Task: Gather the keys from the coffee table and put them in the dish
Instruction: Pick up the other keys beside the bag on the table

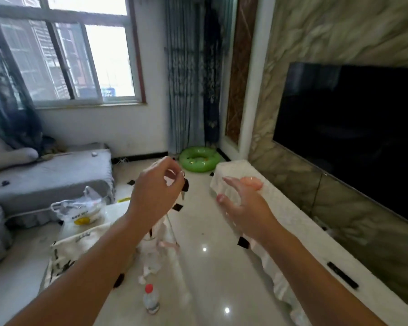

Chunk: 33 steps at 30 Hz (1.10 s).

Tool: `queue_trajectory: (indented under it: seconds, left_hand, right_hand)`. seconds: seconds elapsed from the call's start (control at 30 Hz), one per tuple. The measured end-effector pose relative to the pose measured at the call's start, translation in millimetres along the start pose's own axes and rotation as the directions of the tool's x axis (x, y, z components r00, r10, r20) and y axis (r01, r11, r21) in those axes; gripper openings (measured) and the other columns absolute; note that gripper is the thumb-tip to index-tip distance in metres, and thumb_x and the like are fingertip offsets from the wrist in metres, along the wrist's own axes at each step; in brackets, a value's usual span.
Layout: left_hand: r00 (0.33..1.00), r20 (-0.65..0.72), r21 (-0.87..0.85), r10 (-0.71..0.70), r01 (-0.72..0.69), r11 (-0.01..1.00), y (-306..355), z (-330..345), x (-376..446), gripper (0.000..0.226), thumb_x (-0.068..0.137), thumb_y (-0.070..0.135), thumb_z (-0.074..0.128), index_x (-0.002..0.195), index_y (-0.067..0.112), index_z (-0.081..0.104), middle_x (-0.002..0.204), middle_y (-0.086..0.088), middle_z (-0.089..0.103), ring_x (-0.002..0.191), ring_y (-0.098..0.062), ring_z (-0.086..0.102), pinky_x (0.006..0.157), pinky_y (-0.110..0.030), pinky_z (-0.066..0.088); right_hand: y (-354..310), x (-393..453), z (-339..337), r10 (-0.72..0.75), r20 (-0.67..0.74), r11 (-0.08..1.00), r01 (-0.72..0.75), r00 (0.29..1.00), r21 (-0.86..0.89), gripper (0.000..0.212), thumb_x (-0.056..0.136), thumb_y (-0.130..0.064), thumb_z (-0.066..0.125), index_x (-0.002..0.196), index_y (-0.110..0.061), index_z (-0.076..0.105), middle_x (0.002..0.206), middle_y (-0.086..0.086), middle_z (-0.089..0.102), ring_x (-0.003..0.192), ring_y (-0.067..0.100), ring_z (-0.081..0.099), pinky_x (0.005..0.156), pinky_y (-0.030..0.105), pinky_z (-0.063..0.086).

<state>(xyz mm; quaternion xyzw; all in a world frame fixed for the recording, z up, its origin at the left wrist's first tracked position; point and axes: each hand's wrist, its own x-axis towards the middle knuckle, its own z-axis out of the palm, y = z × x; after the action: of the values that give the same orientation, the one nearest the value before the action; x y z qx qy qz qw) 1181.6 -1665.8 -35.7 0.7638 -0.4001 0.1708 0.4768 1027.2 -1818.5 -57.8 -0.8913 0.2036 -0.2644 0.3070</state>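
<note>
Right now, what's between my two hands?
In the head view, only bare glossy floor shows between the left hand and the open right hand; nothing else sits there.

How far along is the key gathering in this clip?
Midway, it seems. The left hand pinches something small and blurred, possibly keys with a ring. The right hand is open and empty above the white-covered TV cabinet. A pinkish object, maybe the dish, sits there. Drop-off remains.

white plastic bag (80,211) — blurred print, perhaps "SHW 103", above a yellow mark — nothing else legible
</note>
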Motion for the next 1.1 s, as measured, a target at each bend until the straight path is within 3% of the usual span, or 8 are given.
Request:
queue_trajectory:
  seconds: [0.17, 0.33, 0.53, 0.73, 0.8, 0.9, 1.03, 1.1]
  left_hand:
    - [0.986, 0.003, 0.008, 0.168, -0.168, 0.986, 71.5, 14.9, 45.5, 0.004, 0.082, 0.02, 0.067, 0.085, 0.022, 0.064, 0.08, 0.011, 0.066, 0.074, -0.004, 0.064, 0.063, -0.015, 0.046]
    - [0.99, 0.028, -0.013, 0.141, -0.141, 0.99, 127.9, 63.1, 66.0, 0.006, 0.082, 0.02, 0.066, 0.077, 0.022, 0.064, 0.074, 0.01, 0.068, 0.067, -0.004, 0.064, 0.058, -0.012, 0.04]
    - [0.996, 0.068, -0.045, 0.054, -0.051, 0.998, 176.1, 156.6, 61.1, 0.018, 0.08, 0.022, 0.068, 0.068, 0.031, 0.058, 0.062, 0.012, 0.063, 0.063, 0.0, 0.06, 0.051, -0.011, 0.039]
    - [0.993, 0.117, -0.039, -0.03, 0.035, 0.999, 196.2, 228.1, 50.3, 0.014, 0.08, 0.025, 0.067, 0.071, 0.032, 0.058, 0.062, 0.009, 0.067, 0.06, -0.005, 0.063, 0.056, -0.023, 0.047]
    - [0.992, 0.115, -0.007, -0.044, 0.045, 0.999, 197.9, 241.3, 49.8, 0.016, 0.08, 0.026, 0.066, 0.07, 0.033, 0.057, 0.062, 0.013, 0.065, 0.06, -0.003, 0.061, 0.055, -0.019, 0.042]
    - [0.992, 0.115, 0.02, -0.059, 0.057, 0.998, 193.6, 252.8, 55.6, 0.016, 0.08, 0.028, 0.067, 0.069, 0.034, 0.056, 0.063, 0.013, 0.065, 0.061, -0.002, 0.06, 0.053, -0.011, 0.037]
    - [0.993, 0.088, 0.027, -0.076, 0.074, 0.997, 174.3, 259.8, 69.8, 0.02, 0.08, 0.024, 0.069, 0.069, 0.035, 0.055, 0.066, 0.012, 0.065, 0.064, -0.003, 0.062, 0.058, -0.006, 0.041]
    - [0.993, 0.07, 0.02, -0.094, 0.092, 0.996, 158.7, 263.2, 78.0, 0.023, 0.08, 0.021, 0.07, 0.068, 0.035, 0.055, 0.066, 0.012, 0.065, 0.065, -0.002, 0.062, 0.059, -0.006, 0.041]
  right_hand:
    - [7.4, 20.8, -82.0, -0.006, -0.073, 0.999, 0.004, 0.997, -0.034, 0.059, 0.092, -0.051, 0.051, 0.145, -0.028, 0.039, 0.144, -0.001, 0.049, 0.13, 0.017, 0.044, 0.107, 0.046, 0.035]
    - [47.6, 31.4, -146.0, -0.042, -0.127, 0.999, 0.042, 0.991, -0.007, 0.06, 0.092, -0.05, 0.052, 0.145, -0.027, 0.039, 0.145, -0.003, 0.048, 0.129, 0.014, 0.044, 0.104, 0.035, 0.038]
    - [129.3, 43.7, -210.5, -0.023, -0.1, 0.999, 0.019, 0.995, -0.043, 0.06, 0.089, -0.058, 0.05, 0.143, -0.035, 0.038, 0.144, -0.008, 0.048, 0.126, 0.011, 0.046, 0.088, 0.021, 0.035]
    - [192.3, 59.1, -252.4, 0.009, -0.05, 0.999, -0.011, 0.999, -0.038, 0.057, 0.09, -0.057, 0.052, 0.141, -0.035, 0.042, 0.141, -0.008, 0.051, 0.122, 0.013, 0.049, 0.087, 0.027, 0.04]
    - [205.8, 64.0, -257.0, 0.018, -0.023, 1.0, -0.018, 1.0, -0.018, 0.056, 0.09, -0.055, 0.053, 0.142, -0.034, 0.042, 0.142, -0.008, 0.05, 0.12, 0.007, 0.049, 0.085, 0.023, 0.037]
    - [215.3, 74.5, -255.6, 0.002, -0.006, 0.999, -0.002, 1.0, 0.038, 0.055, 0.091, -0.051, 0.054, 0.142, -0.032, 0.043, 0.141, -0.009, 0.049, 0.097, -0.012, 0.054, 0.076, 0.008, 0.038]
    - [218.7, 93.4, -233.7, -0.009, 0.038, 0.997, 0.006, 0.999, 0.075, 0.055, 0.092, -0.048, 0.054, 0.143, -0.027, 0.044, 0.144, -0.005, 0.049, 0.127, 0.012, 0.046, 0.103, 0.034, 0.038]
    - [220.0, 105.5, -218.3, -0.002, 0.066, 0.997, -0.003, 0.998, 0.082, 0.055, 0.093, -0.046, 0.054, 0.143, -0.026, 0.044, 0.145, -0.004, 0.047, 0.131, 0.015, 0.042, 0.107, 0.039, 0.035]
